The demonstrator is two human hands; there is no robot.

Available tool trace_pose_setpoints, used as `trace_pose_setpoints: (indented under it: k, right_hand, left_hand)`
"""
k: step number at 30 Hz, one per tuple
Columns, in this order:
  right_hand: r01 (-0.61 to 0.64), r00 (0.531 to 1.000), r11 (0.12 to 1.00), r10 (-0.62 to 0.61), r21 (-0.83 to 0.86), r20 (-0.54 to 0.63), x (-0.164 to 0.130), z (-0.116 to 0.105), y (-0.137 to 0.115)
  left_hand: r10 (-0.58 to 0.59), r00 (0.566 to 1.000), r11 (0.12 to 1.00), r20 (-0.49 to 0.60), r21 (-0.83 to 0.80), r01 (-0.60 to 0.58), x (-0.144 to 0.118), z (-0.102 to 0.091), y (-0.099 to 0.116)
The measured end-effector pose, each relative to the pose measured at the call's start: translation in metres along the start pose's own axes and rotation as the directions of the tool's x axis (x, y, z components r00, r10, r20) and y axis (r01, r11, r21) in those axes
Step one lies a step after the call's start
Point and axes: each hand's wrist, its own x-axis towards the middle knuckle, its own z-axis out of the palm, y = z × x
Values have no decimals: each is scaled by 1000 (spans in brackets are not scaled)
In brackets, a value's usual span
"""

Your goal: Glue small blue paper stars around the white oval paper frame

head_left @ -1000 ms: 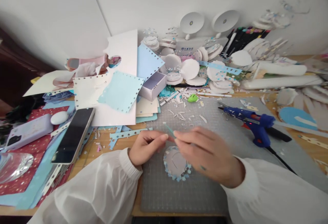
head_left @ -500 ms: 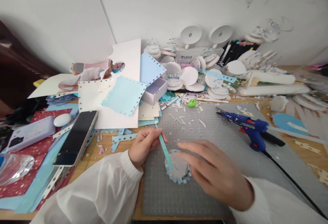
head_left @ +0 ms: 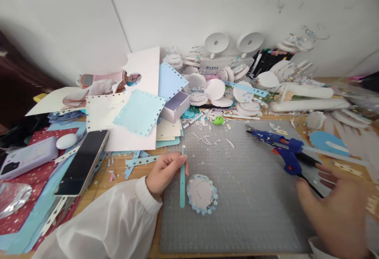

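My left hand [head_left: 167, 172] is closed around a pair of teal tweezers [head_left: 182, 190], pinched between thumb and fingers. Their thin tip points away from me, with a small pale piece [head_left: 183, 147] at the end. Just right of the tweezers, a white paper disc [head_left: 201, 192] ringed with small blue stars lies flat on the grey cutting mat [head_left: 245, 211]. My right hand [head_left: 334, 207] is at the right, fingers spread and holding nothing visible. Beyond its fingertips rests a blue hot glue gun [head_left: 284, 146], a white glue stick in its back and a small red light on.
Paper sheets [head_left: 140, 113], a black-screened phone [head_left: 83, 162] and a lilac phone [head_left: 29, 158] lie at left. White discs [head_left: 214, 89] and a pale box [head_left: 176, 107] stand along the wall. Paper scraps and a green object [head_left: 218, 120] lie at the mat's far edge.
My right hand has moved from above the star-edged disc to the right, near the glue gun. The tweezers in my left hand have swung left, off the disc.
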Motion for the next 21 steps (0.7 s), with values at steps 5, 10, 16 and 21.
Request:
trace_pose_setpoints:
  k: [5, 10, 16, 21]
  right_hand:
    - [131, 991, 982, -125, -137, 46, 14, 24, 3]
    - [66, 991, 972, -38, -227, 129, 26, 31, -11]
    - [-67, 997, 997, 65, 34, 52, 40, 27, -58]
    - [109, 991, 941, -127, 319, 35, 39, 46, -97]
  left_hand:
    - [21, 1000, 1000, 17, 20, -22, 0, 0, 0]
    - [31, 999, 998, 28, 47, -32, 0, 0, 0]
    - [62, 994, 993, 87, 96, -71, 0, 0, 3]
    - [73, 985, 986, 154, 140, -95, 1, 0, 7]
